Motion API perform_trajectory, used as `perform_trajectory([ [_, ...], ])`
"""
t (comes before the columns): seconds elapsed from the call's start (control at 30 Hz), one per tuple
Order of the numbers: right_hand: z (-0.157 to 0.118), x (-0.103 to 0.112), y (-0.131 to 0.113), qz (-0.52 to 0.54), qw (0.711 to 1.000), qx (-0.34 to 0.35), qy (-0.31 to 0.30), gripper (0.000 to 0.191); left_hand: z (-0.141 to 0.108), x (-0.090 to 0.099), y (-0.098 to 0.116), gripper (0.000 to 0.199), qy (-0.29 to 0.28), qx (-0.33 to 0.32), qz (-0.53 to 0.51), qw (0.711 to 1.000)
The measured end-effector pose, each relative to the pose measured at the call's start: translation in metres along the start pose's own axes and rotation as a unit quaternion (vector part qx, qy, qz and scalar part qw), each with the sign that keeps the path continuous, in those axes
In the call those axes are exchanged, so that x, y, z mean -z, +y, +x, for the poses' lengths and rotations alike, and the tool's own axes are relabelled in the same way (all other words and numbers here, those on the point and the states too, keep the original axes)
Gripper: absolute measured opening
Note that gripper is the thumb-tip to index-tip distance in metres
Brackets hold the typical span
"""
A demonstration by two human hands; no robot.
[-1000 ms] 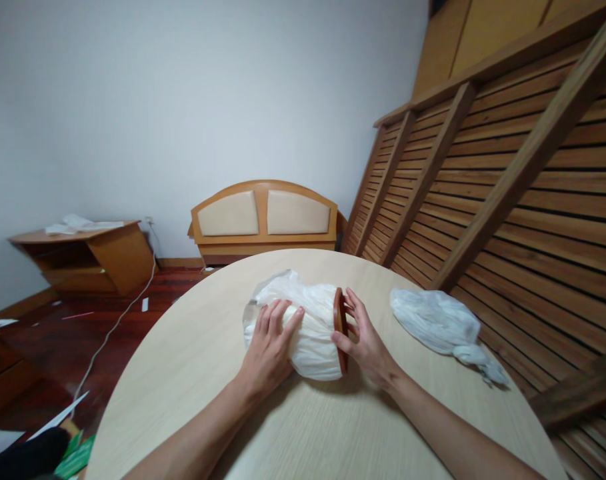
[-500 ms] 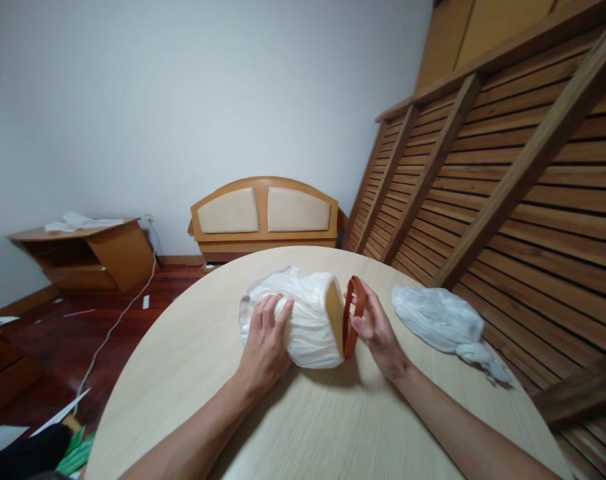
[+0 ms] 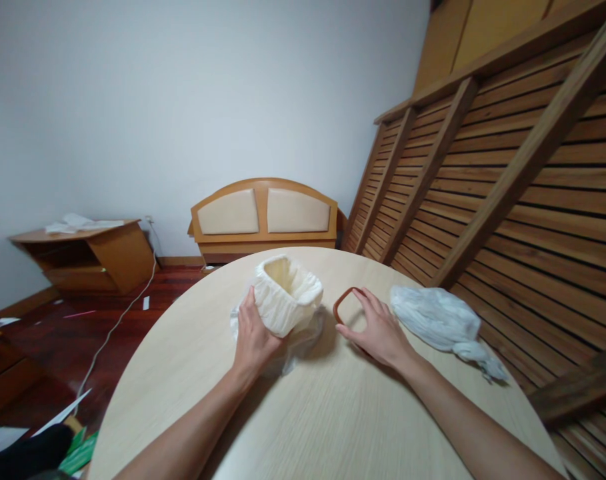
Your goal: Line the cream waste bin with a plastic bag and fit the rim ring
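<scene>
A yellowish bin (image 3: pixel 279 272) lined with a white plastic bag (image 3: pixel 277 310) stands tilted on the round table (image 3: pixel 323 427), its opening facing up. The bag is folded over the rim and its loose part spreads around the base. My left hand (image 3: pixel 255 337) grips the near left side of the lined bin. To the right, my right hand (image 3: pixel 380 330) holds a reddish-brown rounded frame (image 3: pixel 339 305) between thumb and fingers, apart from the bin and low over the table.
A knotted, filled white plastic bag (image 3: pixel 435 317) lies at the table's right. Beyond the table stand a headboard (image 3: pixel 265 208) and, at left, a low cabinet (image 3: pixel 117 257) with papers on top. Wooden slats (image 3: pixel 543 220) lean along the right side.
The bin has turned from lying on its side to opening upward, with my left hand now at its side. My right hand has lowered the brown frame, which now lies flatter.
</scene>
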State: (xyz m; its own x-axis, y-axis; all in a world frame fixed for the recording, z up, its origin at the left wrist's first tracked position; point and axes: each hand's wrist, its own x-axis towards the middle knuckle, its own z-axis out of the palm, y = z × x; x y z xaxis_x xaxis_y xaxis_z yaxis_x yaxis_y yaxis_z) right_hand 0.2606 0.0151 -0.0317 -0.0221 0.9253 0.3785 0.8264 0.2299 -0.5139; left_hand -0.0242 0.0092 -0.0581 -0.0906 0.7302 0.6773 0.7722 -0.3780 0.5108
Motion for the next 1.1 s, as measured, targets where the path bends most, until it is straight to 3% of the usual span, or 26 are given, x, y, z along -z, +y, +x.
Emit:
perform_trajectory([
  [0.1, -0.004, -0.006, 0.002, -0.075, 0.995, -0.003, -0.064, 0.089, 0.001, -0.001, -0.001, 0.124, -0.015, 0.052, -0.008, 0.999],
  [0.23, -0.008, -0.005, 0.003, -0.115, 0.982, 0.009, -0.15, 0.087, 0.002, 0.0, 0.0, 0.126, -0.025, 0.074, -0.003, 0.997],
  [0.37, -0.014, 0.012, 0.0, -0.109, 0.96, 0.087, -0.241, 0.07, 0.002, -0.001, 0.0, 0.126, -0.029, 0.076, 0.0, 0.997],
  [0.47, -0.019, 0.024, -0.003, -0.105, 0.946, 0.143, -0.271, 0.062, 0.003, -0.002, -0.001, 0.126, -0.029, 0.082, 0.001, 0.996],
  [0.57, -0.021, 0.025, -0.004, -0.099, 0.951, 0.172, -0.239, 0.05, 0.003, -0.003, -0.002, 0.127, -0.032, 0.087, -0.001, 0.996],
  [0.73, -0.007, 0.004, 0.005, -0.155, 0.965, 0.145, -0.152, 0.033, 0.003, -0.004, -0.001, 0.128, -0.043, 0.094, -0.008, 0.995],
  [0.93, 0.004, -0.006, 0.014, -0.198, 0.969, 0.112, -0.099, 0.031, 0.004, 0.0, 0.003, 0.128, -0.044, 0.113, -0.023, 0.992],
  [1.1, 0.0, -0.012, 0.018, -0.214, 0.969, 0.067, -0.102, 0.041, 0.005, 0.002, 0.004, 0.127, -0.047, 0.124, -0.042, 0.99],
])
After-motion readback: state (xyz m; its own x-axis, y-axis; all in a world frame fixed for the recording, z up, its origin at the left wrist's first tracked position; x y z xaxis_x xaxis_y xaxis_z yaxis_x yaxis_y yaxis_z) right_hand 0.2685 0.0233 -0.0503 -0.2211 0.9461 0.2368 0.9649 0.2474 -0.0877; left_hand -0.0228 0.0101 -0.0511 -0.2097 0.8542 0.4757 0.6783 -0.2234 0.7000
